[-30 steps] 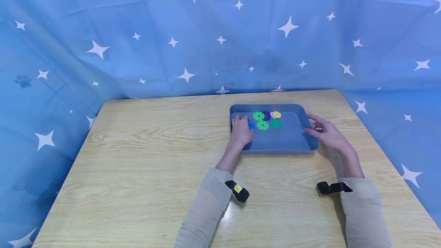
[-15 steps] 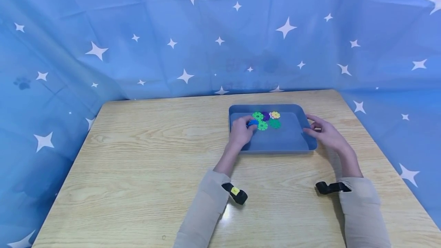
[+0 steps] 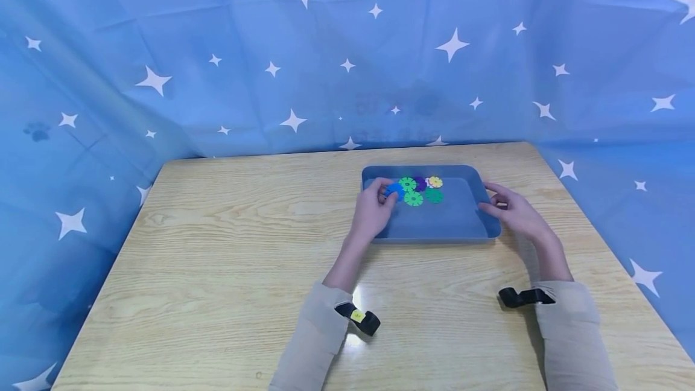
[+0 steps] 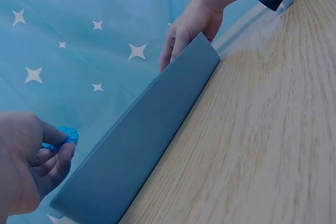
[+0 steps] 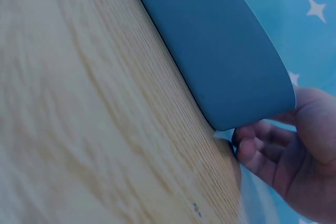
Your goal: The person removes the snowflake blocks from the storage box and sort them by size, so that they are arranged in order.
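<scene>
Between the thumb and fingers of my left hand (image 3: 371, 210) is a blue notched plastic disc (image 3: 395, 189), held over the left part of a shallow grey-blue tray (image 3: 434, 239). The left wrist view shows this blue disc (image 4: 71, 133) pinched above the tray's rim. Several more notched discs lie in the tray: a light green disc (image 3: 414, 198), another light green one behind it, a dark green disc (image 3: 435, 195), a purple disc (image 3: 420, 184) and a yellow disc (image 3: 435, 181). My right hand (image 3: 517, 210) grips the tray's right wall, thumb over the rim and fingers outside.
The tray stands on a light wood-grain table (image 3: 217, 270), near its back right. Behind and beside the table hangs a blue curtain (image 3: 244, 35) with white stars. A black strap-mounted camera (image 3: 361, 318) sits on the left wrist, a similar black device (image 3: 518, 297) on the right.
My left hand has come up from the tray's left side with the blue disc, then drawn slightly back toward me, turning the disc's face into view. The right hand has stayed on the tray.
</scene>
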`<state>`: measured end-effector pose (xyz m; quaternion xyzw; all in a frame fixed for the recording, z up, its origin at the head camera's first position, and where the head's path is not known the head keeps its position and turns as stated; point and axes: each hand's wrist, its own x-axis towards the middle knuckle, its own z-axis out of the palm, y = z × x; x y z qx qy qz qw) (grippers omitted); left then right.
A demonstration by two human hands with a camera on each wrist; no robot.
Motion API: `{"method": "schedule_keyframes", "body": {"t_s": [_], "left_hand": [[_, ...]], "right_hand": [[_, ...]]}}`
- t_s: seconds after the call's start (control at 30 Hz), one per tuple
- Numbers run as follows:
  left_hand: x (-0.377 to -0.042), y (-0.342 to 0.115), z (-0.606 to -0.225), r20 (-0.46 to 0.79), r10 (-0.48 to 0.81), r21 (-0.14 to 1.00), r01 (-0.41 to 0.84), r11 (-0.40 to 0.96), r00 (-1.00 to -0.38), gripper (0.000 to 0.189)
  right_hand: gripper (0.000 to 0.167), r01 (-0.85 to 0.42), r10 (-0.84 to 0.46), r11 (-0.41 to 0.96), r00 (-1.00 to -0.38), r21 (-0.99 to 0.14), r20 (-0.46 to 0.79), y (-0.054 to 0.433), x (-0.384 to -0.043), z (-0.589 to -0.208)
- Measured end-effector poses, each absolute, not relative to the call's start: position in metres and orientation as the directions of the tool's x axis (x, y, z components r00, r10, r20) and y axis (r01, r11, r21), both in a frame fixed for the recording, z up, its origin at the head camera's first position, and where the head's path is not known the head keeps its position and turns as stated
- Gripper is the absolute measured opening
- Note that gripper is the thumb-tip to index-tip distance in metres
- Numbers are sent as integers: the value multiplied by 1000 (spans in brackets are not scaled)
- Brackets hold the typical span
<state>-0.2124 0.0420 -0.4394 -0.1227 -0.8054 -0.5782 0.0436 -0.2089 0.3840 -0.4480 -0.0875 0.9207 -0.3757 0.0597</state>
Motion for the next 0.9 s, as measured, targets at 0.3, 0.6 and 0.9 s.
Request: {"method": "schedule_keyframes", "body": {"t_s": [0.3, 0.6, 0.9], "left_hand": [[-210, 19, -433, 238, 116, 919, 262, 296, -964, 24], [-215, -12, -436, 234, 45, 923, 236, 302, -971, 22], [-225, -36, -452, 127, -78, 951, 99, 294, -989, 22]], "right_hand": [[65, -96, -187, 720, -981, -687, -58, 388, -211, -451], [65, -111, -197, 715, -979, -691, -47, 387, -213, -449], [64, -83, -177, 742, -981, -665, -74, 391, -210, -450]]}}
